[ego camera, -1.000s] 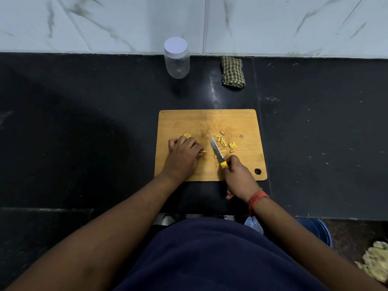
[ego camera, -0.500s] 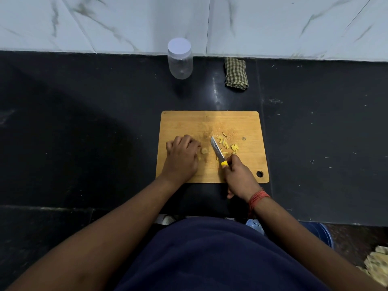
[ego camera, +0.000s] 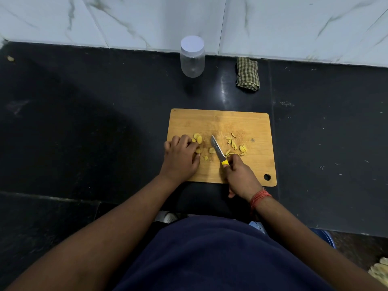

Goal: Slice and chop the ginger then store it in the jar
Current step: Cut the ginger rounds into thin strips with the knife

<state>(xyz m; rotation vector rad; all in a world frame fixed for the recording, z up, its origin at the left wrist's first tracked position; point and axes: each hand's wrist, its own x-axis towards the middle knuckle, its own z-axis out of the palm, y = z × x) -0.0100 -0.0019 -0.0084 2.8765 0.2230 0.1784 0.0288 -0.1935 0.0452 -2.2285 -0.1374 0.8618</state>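
My right hand point(ego camera: 241, 175) is wrapped round the yellow handle of the knife point(ego camera: 218, 151), its blade slanting up and to the left over the board point(ego camera: 222, 122). My left hand point(ego camera: 181, 157) lies knuckles-up on the board's left side, fingers curled over a few ginger point(ego camera: 197, 138) slices; whether they pinch a piece I cannot tell. More slices lie just beyond my left fingertips and between hand and blade, and thinner bits point(ego camera: 235, 147) are scattered to the right of the knife. The board sits on the black counter point(ego camera: 84, 122). The jar point(ego camera: 192, 56), lid on, stands well behind it by the wall, with a folded checked cloth point(ego camera: 247, 75) to its right.
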